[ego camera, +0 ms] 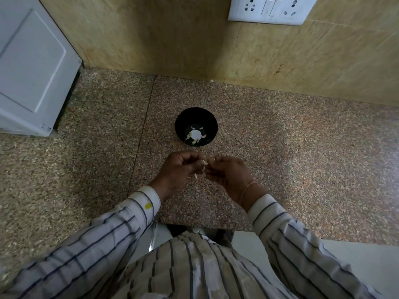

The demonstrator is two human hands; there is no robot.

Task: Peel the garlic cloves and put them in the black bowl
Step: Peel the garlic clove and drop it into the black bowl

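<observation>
While the person stands close against the counter's edge, striped shirt sleeves (138, 212) reach forward and bring both hands together over the speckled granite countertop (291, 169), low enough that any skin falls on the stone rather than the floor. The left hand (179, 167) has its fingers curled in, pinching a garlic clove (204, 162) at its near end. The right hand (228, 171) meets it fingertip to fingertip and grips the same clove from the other side, so one hand can steady it while the other works the skin loose. I judge the peeling to be under way, not finished. A small pale piece (195, 175) shows just under the left fingers. Whether it is loose skin or a second clove I cannot tell. Just beyond the hands, straight ahead and within easy reach, sits the black bowl (183, 117). It seems set there so a finished clove needs only a short forward drop. Several peeled cloves (197, 141) already lie in its bottom around a bright white spot. Farther off, beyond the bowl, the stone-tiled wall (172, 39) rises, with a white switch and socket plate (272, 9) up to the right of the hands. Far to their left stands a white appliance (32, 67).
</observation>
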